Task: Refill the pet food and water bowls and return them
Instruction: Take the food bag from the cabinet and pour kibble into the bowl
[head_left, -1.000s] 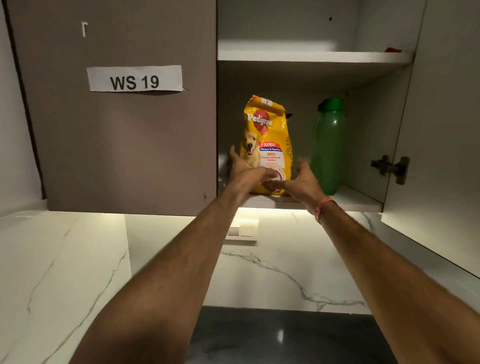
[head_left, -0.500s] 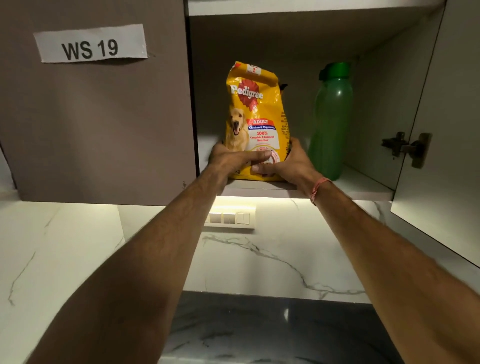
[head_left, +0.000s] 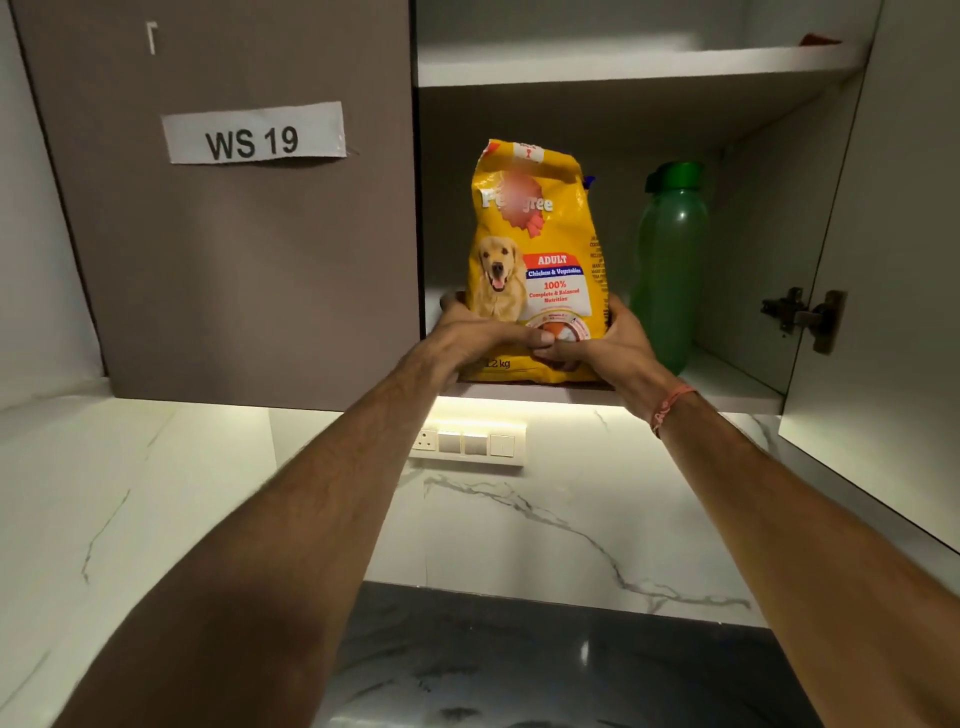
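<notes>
A yellow dog food bag (head_left: 535, 249) stands upright at the front edge of the lower cupboard shelf (head_left: 727, 384). My left hand (head_left: 478, 338) clasps its lower left side and my right hand (head_left: 602, 343) clasps its lower right side, thumbs meeting across the front. A green water bottle (head_left: 672, 260) with a green cap stands on the same shelf just right of the bag, untouched. No bowls are in view.
The right cupboard door (head_left: 893, 260) hangs open with its hinge (head_left: 805, 317) showing; the left door (head_left: 234, 260), labelled WS 19, is shut. An upper shelf (head_left: 623, 65) sits above. Below are a switch panel (head_left: 467, 444), marble wall and dark countertop (head_left: 545, 665).
Both hands went from reaching with fingers apart to closing around the bag's base. The bag has come forward toward the shelf's front edge.
</notes>
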